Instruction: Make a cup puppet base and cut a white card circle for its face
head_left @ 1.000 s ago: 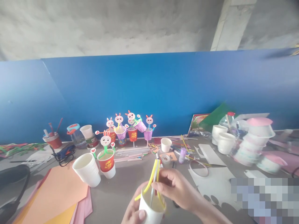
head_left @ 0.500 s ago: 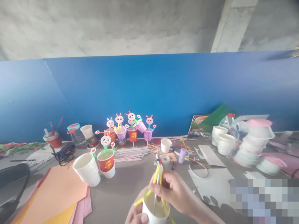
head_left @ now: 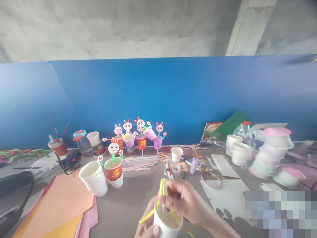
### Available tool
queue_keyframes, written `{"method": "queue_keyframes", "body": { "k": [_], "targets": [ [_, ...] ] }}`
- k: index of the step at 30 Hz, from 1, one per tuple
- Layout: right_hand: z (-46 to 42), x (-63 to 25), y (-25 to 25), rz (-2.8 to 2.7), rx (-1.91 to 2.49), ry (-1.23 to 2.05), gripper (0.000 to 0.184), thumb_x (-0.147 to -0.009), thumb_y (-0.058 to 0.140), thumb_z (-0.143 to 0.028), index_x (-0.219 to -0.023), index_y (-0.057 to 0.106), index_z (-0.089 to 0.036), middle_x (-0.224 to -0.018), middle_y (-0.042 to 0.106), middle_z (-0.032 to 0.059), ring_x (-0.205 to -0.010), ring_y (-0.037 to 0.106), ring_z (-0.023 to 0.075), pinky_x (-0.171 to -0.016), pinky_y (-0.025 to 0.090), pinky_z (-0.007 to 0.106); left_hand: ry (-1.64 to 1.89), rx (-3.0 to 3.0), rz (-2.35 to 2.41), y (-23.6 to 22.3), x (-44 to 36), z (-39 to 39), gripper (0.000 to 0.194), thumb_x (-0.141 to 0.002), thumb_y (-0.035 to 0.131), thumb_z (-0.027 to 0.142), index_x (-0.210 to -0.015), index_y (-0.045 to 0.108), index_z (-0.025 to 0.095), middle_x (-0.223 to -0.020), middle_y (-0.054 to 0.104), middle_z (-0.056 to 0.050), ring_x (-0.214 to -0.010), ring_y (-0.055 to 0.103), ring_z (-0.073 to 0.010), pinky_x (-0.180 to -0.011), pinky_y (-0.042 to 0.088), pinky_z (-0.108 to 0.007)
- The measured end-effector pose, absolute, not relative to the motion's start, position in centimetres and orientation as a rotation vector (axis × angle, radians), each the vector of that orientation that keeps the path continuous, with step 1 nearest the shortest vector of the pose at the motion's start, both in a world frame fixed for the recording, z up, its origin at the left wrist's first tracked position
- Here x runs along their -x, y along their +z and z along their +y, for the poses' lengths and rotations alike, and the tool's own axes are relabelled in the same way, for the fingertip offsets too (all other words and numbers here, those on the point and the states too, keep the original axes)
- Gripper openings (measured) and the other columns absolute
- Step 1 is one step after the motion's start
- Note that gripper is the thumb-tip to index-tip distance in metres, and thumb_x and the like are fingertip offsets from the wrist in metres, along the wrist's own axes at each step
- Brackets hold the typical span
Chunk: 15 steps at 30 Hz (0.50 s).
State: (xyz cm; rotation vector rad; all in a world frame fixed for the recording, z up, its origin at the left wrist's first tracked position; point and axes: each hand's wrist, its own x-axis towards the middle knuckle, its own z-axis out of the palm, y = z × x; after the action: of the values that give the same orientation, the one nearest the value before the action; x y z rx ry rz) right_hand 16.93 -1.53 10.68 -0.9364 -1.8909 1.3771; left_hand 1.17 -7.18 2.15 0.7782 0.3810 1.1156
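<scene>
At the bottom middle, my left hand (head_left: 148, 220) is wrapped round a white paper cup (head_left: 166, 228), its open mouth tilted toward me. Over the rim, my right hand (head_left: 182, 200) pinches yellow straws (head_left: 161, 190) together with a thin white stick (head_left: 163, 206). One bent yellow end sticks out past the rim on the left, another on the right. The stick's lower end goes down into the cup. Behind stand several paper cups with bunny faces; the nearest is a red cup with a bunny (head_left: 114, 165).
Left are a stack of white cups (head_left: 93, 178) and coloured paper sheets (head_left: 61, 201). A tape roll (head_left: 176, 169), purple glue stick (head_left: 194, 165) and small white cup (head_left: 176, 154) lie beyond my hands. White paper (head_left: 230, 195) and stacked bowls (head_left: 267, 158) are right.
The straws and the stick now stand straighter and closer together in my right hand. My left hand and the cup have shifted slightly right.
</scene>
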Motion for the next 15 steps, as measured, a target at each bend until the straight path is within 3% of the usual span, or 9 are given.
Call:
{"method": "queue_keyframes", "body": {
  "k": [5,9,15],
  "targets": [
    [-1.6,-16.8,10.0,-1.875,0.960,1.380,0.027,-0.088,0.061,-0.036,-0.070,0.057,-0.016,-0.061,0.050,-0.0030,-0.058,0.044,0.0117,-0.053,0.030,0.024,1.176,-0.756,0.377,2.1,-1.3,-7.4,0.079,-0.072,0.074,0.052,-0.139,0.050,0.020,-0.104,0.072,-0.014,-0.088,0.071,-0.0326,-0.076,0.053,-0.041],
    [-1.7,-16.6,9.9,-1.866,0.924,1.354,0.028,-0.085,0.068,-0.037,-0.069,0.058,-0.016,-0.062,0.045,-0.0046,-0.058,0.038,0.0107,-0.052,0.027,0.023,1.238,-0.764,0.371,1.7,-1.4,-7.6,0.072,-0.073,0.074,0.053,-0.134,0.055,0.021,-0.098,0.072,-0.013,-0.078,0.071,-0.0301,-0.069,0.053,-0.039],
    [-1.6,-16.7,9.8,-1.798,0.839,1.446,0.031,-0.083,0.073,-0.041,-0.070,0.060,-0.016,-0.064,0.057,-0.0018,-0.060,0.046,0.0117,-0.055,0.032,0.022,1.223,-0.775,0.413,0.2,-1.0,-7.1,0.067,-0.073,0.072,0.057,-0.126,0.060,0.018,-0.093,0.073,-0.014,-0.074,0.070,-0.0287,-0.066,0.052,-0.037]
  ]
}}
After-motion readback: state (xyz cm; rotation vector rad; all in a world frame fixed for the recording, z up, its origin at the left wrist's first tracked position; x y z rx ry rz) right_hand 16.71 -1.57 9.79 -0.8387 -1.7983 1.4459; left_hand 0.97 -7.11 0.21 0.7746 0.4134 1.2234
